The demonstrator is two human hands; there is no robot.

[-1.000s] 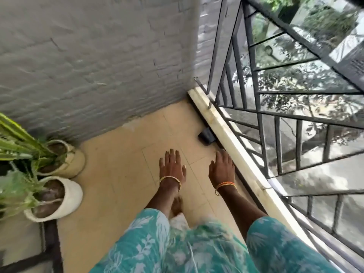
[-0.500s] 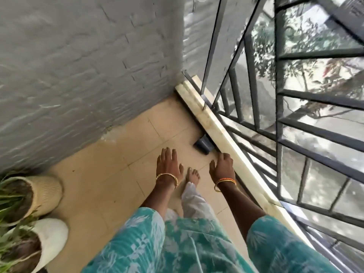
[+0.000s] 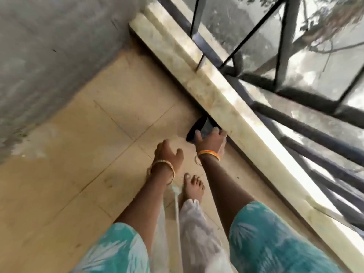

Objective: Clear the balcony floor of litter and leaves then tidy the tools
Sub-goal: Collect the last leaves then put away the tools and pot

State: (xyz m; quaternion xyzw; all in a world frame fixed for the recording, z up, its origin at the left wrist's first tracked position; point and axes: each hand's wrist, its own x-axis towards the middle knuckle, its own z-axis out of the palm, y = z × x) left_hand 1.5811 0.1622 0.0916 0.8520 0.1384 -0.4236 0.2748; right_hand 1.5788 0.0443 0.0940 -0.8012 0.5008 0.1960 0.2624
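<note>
Head view, right hand [image 3: 211,141] fingers curled onto black object [image 3: 197,128] by ledge [image 3: 216,95], left hand [image 3: 167,154] loosely open, empty

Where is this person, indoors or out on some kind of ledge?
Most likely a small home balcony, some way above ground. A beige tiled floor meets a grey wall, a pale stone curb runs along the open side, and a dark metal railing stands on it, with trees beyond.

Two hands [image 3: 189,148], one black object [image 3: 198,128] by the ledge, one bare foot [image 3: 192,186], two bangled wrists
</note>
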